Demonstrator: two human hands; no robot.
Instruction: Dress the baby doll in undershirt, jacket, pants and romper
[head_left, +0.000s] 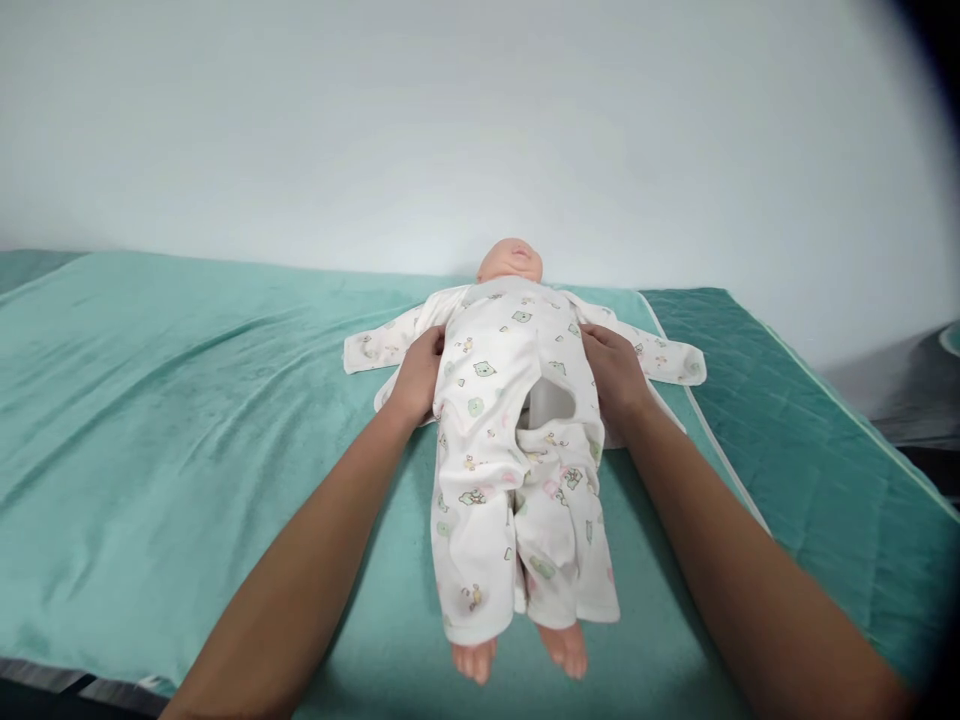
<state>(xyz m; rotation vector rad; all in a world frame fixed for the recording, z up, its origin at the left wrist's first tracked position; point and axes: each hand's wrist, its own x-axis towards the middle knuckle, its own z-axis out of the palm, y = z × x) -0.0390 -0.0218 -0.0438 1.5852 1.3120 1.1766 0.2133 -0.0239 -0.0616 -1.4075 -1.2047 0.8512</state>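
A baby doll (510, 262) lies on its back, its head toward the wall and its bare feet toward me. White printed open-crotch baby trousers (480, 470) cover its legs and reach high up its torso. Under them a matching baby jacket (386, 342) is spread, both sleeves stretched out sideways. My left hand (420, 375) is closed at the left side of the trousers, around waist height. On the opposite side my right hand (615, 372) grips the other edge, level with the left. The fingertips of both hands are partly hidden by the cloth and the doll's body.
A light green blanket (187, 420) with soft wrinkles covers the bed. To the right a darker green quilted cover (810, 440) shows beyond the blanket's white edge. A plain pale wall (337, 130) stands behind the doll's head.
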